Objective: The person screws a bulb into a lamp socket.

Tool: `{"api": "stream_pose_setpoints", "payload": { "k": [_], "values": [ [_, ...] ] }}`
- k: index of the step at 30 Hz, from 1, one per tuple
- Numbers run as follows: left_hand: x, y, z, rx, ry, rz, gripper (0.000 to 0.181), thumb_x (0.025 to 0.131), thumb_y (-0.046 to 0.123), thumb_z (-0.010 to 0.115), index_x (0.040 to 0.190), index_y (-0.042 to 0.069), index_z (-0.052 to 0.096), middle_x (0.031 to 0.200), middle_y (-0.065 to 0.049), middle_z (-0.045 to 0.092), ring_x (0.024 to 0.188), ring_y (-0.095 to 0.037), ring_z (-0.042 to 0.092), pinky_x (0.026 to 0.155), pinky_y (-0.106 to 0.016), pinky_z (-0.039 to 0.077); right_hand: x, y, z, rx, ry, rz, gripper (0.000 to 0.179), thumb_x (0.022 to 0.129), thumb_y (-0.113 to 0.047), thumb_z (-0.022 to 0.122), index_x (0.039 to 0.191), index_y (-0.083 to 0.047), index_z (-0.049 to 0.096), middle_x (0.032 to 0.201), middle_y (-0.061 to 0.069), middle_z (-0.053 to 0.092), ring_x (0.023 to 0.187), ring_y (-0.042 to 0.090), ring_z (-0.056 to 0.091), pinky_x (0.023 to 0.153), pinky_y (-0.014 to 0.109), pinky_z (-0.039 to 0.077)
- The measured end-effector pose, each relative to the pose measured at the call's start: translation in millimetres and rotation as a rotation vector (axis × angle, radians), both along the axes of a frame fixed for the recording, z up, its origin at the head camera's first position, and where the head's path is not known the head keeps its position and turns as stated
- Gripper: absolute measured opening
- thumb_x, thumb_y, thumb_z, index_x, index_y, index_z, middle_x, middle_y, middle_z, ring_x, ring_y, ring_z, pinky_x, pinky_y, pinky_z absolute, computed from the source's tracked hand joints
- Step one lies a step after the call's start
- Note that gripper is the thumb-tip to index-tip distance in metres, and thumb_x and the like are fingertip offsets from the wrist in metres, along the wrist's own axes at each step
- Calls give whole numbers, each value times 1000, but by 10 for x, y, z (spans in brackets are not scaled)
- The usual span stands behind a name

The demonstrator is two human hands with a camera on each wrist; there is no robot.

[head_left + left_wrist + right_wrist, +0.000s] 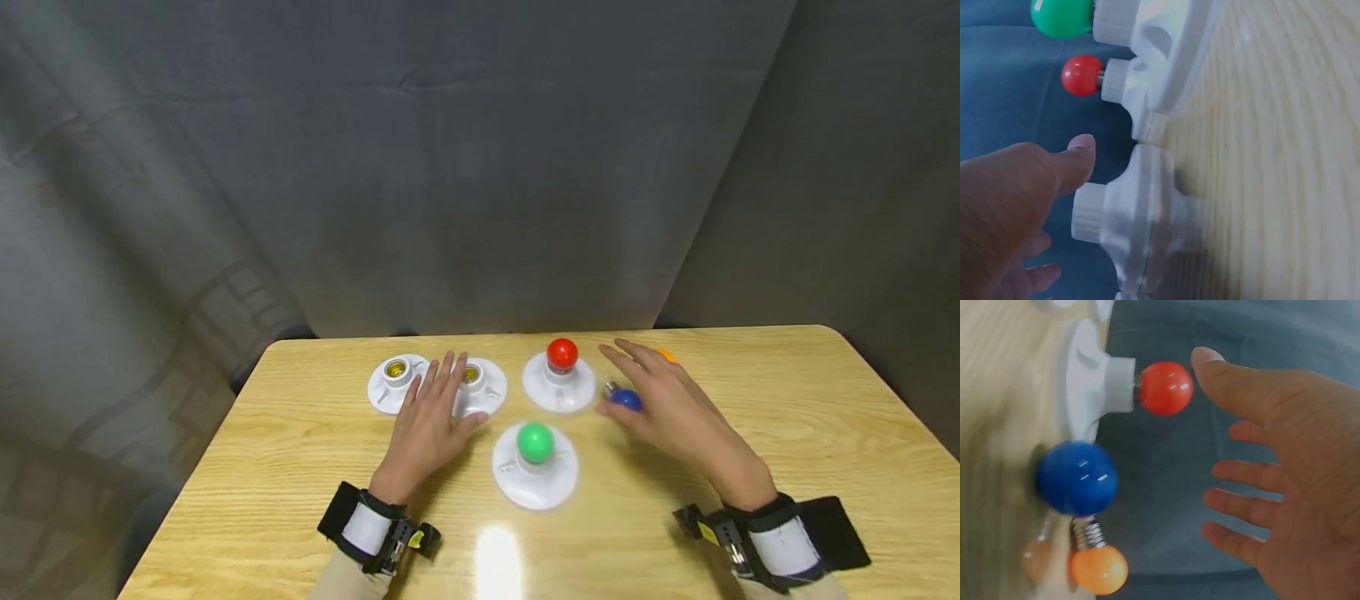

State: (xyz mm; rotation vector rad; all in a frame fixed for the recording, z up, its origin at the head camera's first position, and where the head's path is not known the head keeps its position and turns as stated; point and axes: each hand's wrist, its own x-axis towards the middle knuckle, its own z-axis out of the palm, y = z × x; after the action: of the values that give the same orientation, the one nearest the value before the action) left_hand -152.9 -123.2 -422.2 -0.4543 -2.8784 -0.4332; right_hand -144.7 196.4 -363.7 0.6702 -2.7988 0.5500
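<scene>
**Left hand (431,425) and right hand (663,408) are hovering over the surface (300,492)**

A grey curtain (480,167) is filling the background, its right side sinking into shadow. The wooden surface is running out of the head view at the bottom, glare whitening one patch.

The left hand's grip is standing apart, holding nothing; its lower fingers are leaving the left wrist view. The right hand's grip is also standing apart and holding nothing. The left strap (367,529) and right strap (783,542) are wrapping the wrists.

The left hand is hiding part of the middle socket (491,387) and overlapping the edge of the left socket (380,396); whether it is touching either is hard to tell. The back socket (543,392) is carrying the red bulb (562,354); the front socket (536,492) is carrying the green bulb (536,442), cut off in the left wrist view.

The blue bulb (626,401) is lying beneath the right hand, blurred in the right wrist view, its base hidden there. The orange bulb (667,356) is mostly disappearing behind that hand in the head view.
</scene>
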Motion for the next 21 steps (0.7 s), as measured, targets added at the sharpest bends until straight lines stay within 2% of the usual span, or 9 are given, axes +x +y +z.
{"api": "stream_pose_setpoints", "payload": {
  "k": [6, 10, 14, 21],
  "values": [
    [-109, 14, -49, -30, 13, 16, 87, 88, 56, 62, 156, 23, 20, 160, -9, 28, 146, -33, 31, 120, -57, 23, -26, 64, -148, -7, 26, -21, 79, 77, -31, 82, 143, -5, 46, 147, 27, 41, 130, 47, 44, 102, 66, 37],
    [-156, 12, -75, -48, 47, 47, 87, 87, 55, 63, 156, 21, 22, 155, -11, 39, 140, -32, 42, 116, -57, 30, -51, 98, -234, -6, 24, -34, 82, 76, -31, 82, 144, -5, 44, 147, 28, 41, 130, 48, 44, 102, 67, 37],
    [-187, -1, -102, -32, 45, 74, 83, 87, 54, 64, 152, 14, 30, 145, -13, 49, 132, -31, 49, 111, -52, 39, -71, 114, -322, 2, 8, -39, 81, 77, -32, 82, 144, -4, 45, 145, 29, 44, 128, 48, 47, 101, 67, 39],
    [-225, -23, -170, -11, -18, 86, 82, 88, 54, 62, 142, -3, 40, 142, -21, 49, 128, -35, 51, 107, -47, 45, -63, 129, -474, -16, 13, -33, 76, 77, -30, 82, 139, -1, 49, 138, 28, 51, 122, 47, 53, 96, 65, 46]
  ]
}}
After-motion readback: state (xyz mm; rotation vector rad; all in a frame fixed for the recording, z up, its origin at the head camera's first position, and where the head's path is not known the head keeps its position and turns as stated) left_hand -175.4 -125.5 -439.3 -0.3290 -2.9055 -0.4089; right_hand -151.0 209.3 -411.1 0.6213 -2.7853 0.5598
